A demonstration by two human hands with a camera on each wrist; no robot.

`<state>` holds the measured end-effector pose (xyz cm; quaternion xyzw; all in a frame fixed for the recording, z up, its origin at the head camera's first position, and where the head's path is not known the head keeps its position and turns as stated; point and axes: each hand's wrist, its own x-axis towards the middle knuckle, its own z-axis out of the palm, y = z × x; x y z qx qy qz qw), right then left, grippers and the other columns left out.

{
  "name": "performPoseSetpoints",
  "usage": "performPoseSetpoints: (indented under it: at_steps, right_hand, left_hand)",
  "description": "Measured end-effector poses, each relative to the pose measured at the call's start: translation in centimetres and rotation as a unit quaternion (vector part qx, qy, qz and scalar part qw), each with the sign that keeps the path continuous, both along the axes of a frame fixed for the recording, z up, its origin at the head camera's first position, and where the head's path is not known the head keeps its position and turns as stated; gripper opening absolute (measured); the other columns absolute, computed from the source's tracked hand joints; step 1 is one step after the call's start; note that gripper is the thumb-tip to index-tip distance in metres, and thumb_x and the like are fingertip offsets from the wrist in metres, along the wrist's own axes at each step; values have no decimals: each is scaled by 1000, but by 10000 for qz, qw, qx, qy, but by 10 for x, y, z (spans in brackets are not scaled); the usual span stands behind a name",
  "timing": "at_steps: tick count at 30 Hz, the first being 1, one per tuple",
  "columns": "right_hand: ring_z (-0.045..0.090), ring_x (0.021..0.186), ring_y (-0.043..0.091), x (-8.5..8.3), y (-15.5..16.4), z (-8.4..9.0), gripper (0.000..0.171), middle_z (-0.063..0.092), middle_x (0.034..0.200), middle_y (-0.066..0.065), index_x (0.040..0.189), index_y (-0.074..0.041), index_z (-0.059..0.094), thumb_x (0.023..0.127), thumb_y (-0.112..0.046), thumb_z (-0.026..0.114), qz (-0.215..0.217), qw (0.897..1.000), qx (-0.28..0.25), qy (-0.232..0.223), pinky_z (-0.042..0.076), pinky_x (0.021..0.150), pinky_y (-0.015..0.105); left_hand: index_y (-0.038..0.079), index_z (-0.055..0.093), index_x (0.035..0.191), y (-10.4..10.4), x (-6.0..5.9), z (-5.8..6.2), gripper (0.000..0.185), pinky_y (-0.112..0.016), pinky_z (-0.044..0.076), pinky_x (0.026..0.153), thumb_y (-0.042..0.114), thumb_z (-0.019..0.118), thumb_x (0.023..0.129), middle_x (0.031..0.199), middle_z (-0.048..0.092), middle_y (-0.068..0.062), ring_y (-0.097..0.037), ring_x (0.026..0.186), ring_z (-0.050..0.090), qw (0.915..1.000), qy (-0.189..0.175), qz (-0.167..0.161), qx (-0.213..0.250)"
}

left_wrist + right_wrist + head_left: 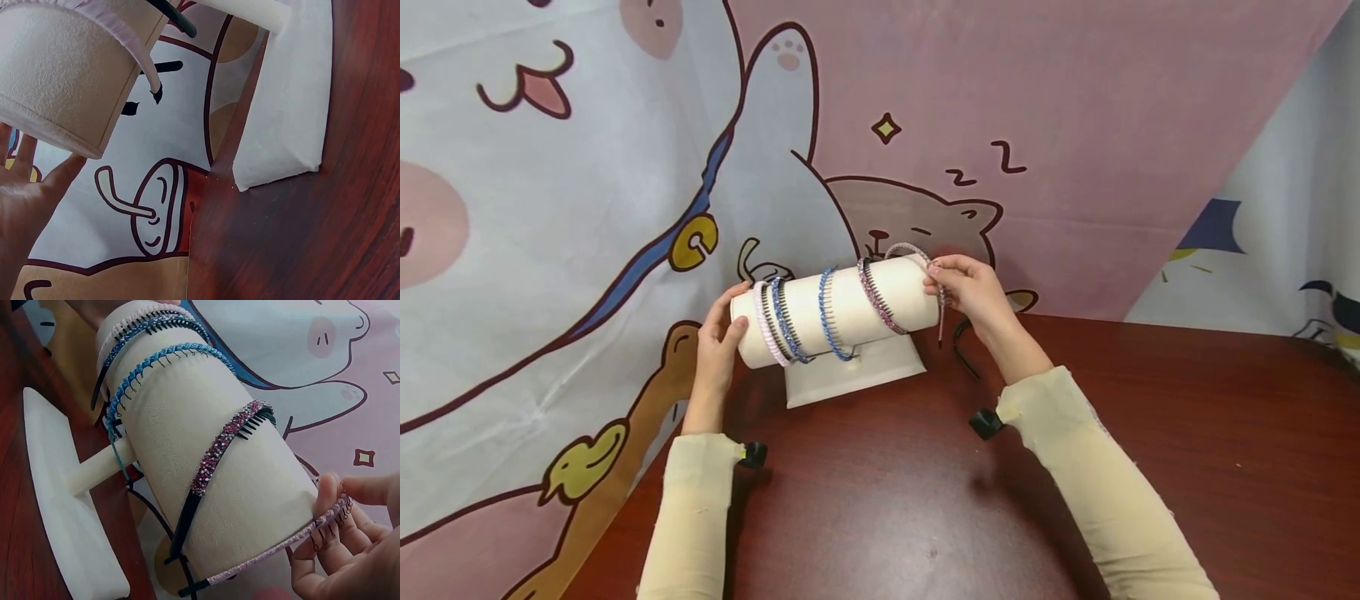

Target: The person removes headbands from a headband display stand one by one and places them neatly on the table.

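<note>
While the left hand (715,350) rests its straight fingers against the left end of the white roll (842,310), the right hand (966,287) pinches a pale pink headband (917,254) at the roll's right end. That headband sits over the very edge of the roll, and the right wrist view shows its small teeth between the thumb and the fingers (325,550). The roll is soft and cream white, and it lies sideways on a short post above a flat white base (850,371). Four more headbands hug the roll. Near the right end is a sparkly pink and purple headband (878,300) with black tips. In the middle is a light blue headband (829,317). Close to the left end a dark blue headband (786,325) sits just beside a light pink headband (763,325), almost touching it. The stand is on a dark red wooden table (1150,458). A thin black headband (962,346) lies on the table behind the right wrist. Behind it all hangs a big cartoon cloth (1000,125) with sleepy animals in pink and white. Both arms wear cream sleeves (1097,475), and a small black camera (985,423) is on each wrist.
</note>
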<state>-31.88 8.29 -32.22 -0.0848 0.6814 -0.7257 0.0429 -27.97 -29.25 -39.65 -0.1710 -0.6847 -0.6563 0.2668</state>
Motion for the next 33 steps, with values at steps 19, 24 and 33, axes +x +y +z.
performPoseSetpoints:
  at_steps: [19, 24, 33]
  right_hand:
    - [66, 67, 2, -10, 2, 4, 12, 70, 77, -8, 110, -10, 59, 100, -17, 57, -66, 9898, -1137, -857, 47, 64, 23]
    - [65, 66, 2, -9, 7, 2, 13, 70, 76, -9, 111, -10, 59, 100, -17, 58, -93, 9879, -1237, -935, 45, 64, 23]
    - [64, 69, 3, -9, 16, -2, 18, 71, 78, -9, 114, -9, 61, 99, -19, 60, -93, 9865, -1304, -988, 44, 67, 23]
  left_hand:
    - [8, 54, 142, 1, 2, 2, 48, -21, 40, 102, 16, 56, 94, 140, 58, 4, -13, 127, 50, 10000, -71, 16, -25]
    - [6, 53, 142, 1, 2, 1, 49, -22, 39, 102, 15, 57, 94, 141, 58, 2, -13, 126, 50, 10000, -91, 9, 3]
    - [5, 53, 141, 0, 1, 0, 49, -23, 38, 104, 15, 57, 94, 140, 58, 3, -15, 128, 49, 10000, -83, 8, 24]
